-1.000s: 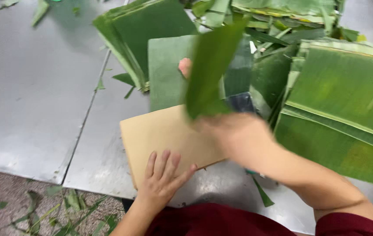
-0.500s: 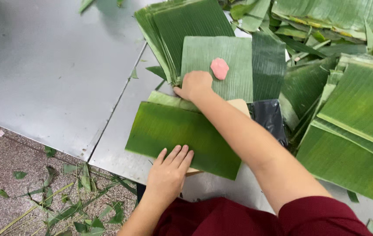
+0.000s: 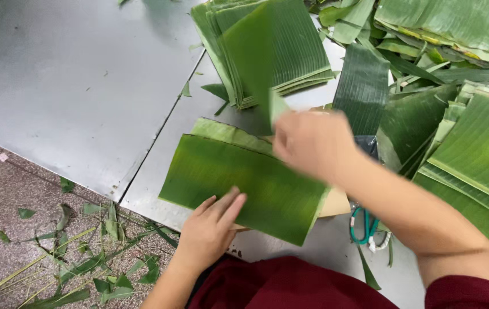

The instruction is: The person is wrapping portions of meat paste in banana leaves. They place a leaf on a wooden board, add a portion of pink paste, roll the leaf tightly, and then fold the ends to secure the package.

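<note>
1. The left hand [image 3: 213,226] lay flat and open, fingers spread, pressing the near edge of a cut banana leaf piece [image 3: 244,186] that rested on the table [image 3: 72,97] right in front of the person.
2. The right hand [image 3: 313,143] was blurred; it seemed to pinch a narrower leaf strip [image 3: 253,63] that stood up from its fingers, though I could not tell how firmly it was closed.
3. The flat leaf piece lay over a tan cardboard sheet [image 3: 339,203], and a paler leaf [image 3: 227,133] peeked out from under its far edge. With only one palm on it, I judged the piece could slide off square with the card beneath.
4. The raised strip looked thin and floppy. A quick swing might tear it along its ribs or let it brush the neat stack of trimmed leaves [image 3: 273,51] just behind and knock that out of line.
5. Teal-handled scissors [image 3: 364,226] lay under the right forearm, near the table's front edge. A careless elbow could catch them or push them off.
6. The table was grey sheet metal, smooth, with a seam running across it; slick enough for leaves to skate.
7. Untrimmed leaves [image 3: 473,149] were heaped to the right, and green offcuts [image 3: 84,252] littered the speckled floor [image 3: 4,229], which I thought a slip hazard.
</note>
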